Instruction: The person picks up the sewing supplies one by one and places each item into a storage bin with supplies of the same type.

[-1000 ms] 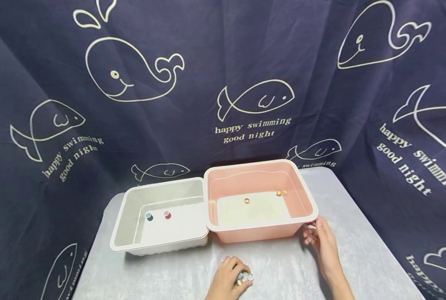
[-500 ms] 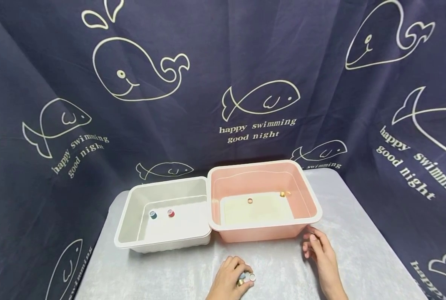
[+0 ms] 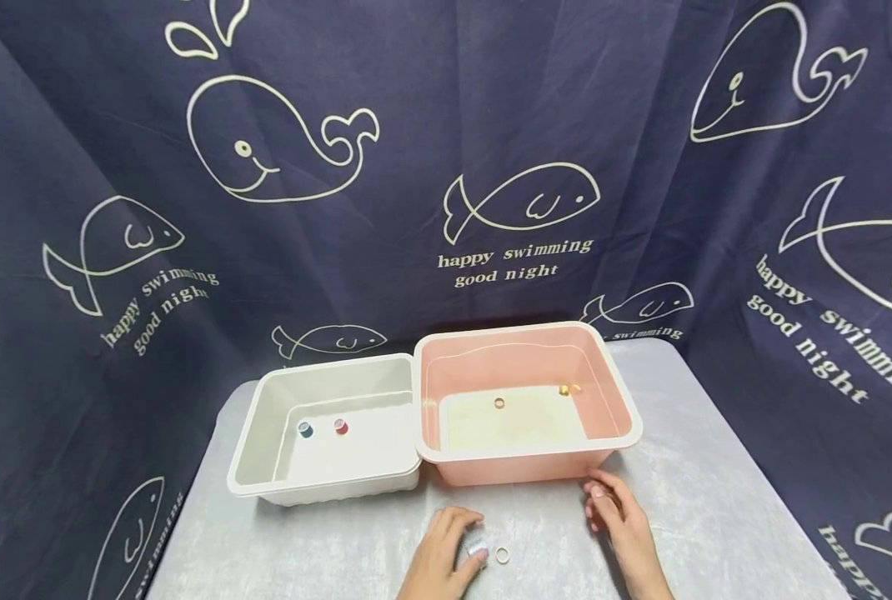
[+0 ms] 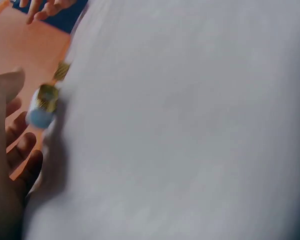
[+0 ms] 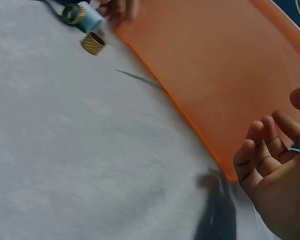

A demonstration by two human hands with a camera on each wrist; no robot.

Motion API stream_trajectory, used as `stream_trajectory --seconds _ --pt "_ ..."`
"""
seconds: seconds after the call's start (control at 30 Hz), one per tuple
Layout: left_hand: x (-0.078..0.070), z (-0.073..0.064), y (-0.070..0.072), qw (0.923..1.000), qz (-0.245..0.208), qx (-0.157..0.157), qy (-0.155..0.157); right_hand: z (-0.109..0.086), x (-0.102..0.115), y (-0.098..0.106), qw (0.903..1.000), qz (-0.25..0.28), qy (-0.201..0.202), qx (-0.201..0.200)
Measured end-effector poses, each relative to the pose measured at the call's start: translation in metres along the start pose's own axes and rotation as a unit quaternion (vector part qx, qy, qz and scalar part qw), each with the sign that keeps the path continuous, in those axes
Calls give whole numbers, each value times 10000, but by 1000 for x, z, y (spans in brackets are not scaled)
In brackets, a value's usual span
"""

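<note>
In the head view my left hand rests over the near table, thumb and forefinger spread around a light blue spool. A gold ring lies just right of it. The left wrist view shows the spool beside the loosely bent fingers, with one gold ring against it and another gold ring close by. My right hand holds nothing; its fingers are relaxed and curved, near the front right corner of the pink bin.
A white bin adjoins the pink one on the left, with a blue spool and a red spool inside. In the pink bin lie a copper-coloured ring and a gold ring. A dark blue curtain surrounds the table.
My left hand has loosened, its fingers spreading away from the spool and rings. My right hand has moved left and nearer along the pink bin's front corner.
</note>
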State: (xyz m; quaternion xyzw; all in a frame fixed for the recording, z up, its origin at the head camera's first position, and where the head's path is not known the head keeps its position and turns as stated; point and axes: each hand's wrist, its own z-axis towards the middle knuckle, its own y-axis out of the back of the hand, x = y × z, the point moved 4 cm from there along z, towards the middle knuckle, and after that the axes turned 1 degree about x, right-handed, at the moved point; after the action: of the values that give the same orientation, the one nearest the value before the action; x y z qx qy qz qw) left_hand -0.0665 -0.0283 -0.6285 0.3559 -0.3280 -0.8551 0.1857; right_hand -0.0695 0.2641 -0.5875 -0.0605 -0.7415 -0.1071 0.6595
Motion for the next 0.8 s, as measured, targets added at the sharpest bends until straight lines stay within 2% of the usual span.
stream_trajectory --seconds 0.17,0.3,0.37,0.5,0.6,0.67,0.73,0.8 --pt "4 2 42 9974 193 -687 131 -5 -1 -14 9988 -414 -145 215" --pt "5 1 82 9895 238 -1422 107 -10 -2 -26 9972 -535 193 485" --pt "5 0 103 9800 424 -1942 67 -12 -2 -31 9956 -556 366 653" --pt "4 -2 143 9528 949 -2878 187 -15 -1 -41 9930 -642 396 904" --pt "5 -1 167 9390 1326 -3144 429 -16 -1 -47 9922 -724 136 1002" --pt "8 0 181 9321 1468 -3285 410 -17 -3 -51 9908 -813 -68 1081" --pt "12 1 194 9269 1644 -3346 430 -19 -4 -55 9888 -929 -221 1148" --pt "18 0 206 9225 1772 -3390 514 -21 -5 -59 9856 -1078 -200 1290"
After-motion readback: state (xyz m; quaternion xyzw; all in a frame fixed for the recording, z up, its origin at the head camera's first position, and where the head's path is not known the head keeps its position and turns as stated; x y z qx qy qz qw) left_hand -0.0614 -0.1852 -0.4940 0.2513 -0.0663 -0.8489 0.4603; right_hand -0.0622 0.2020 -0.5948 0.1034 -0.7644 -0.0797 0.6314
